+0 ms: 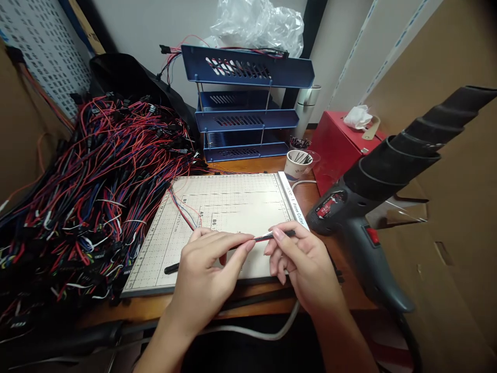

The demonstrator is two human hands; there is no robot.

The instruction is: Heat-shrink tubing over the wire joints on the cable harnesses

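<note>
Fingers (248,247) of both hands around wire (267,237)

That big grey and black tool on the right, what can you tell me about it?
The heat gun looks like moulded plastic: a dark grey body and handle, a long black ribbed nozzle pointing up to the right, a red label on its side and a red switch on the handle. It rests tilted at the desk's right edge, beside the paper cutter board and in front of a red box. Neither hand touches it; the right hand is nearest.
</note>
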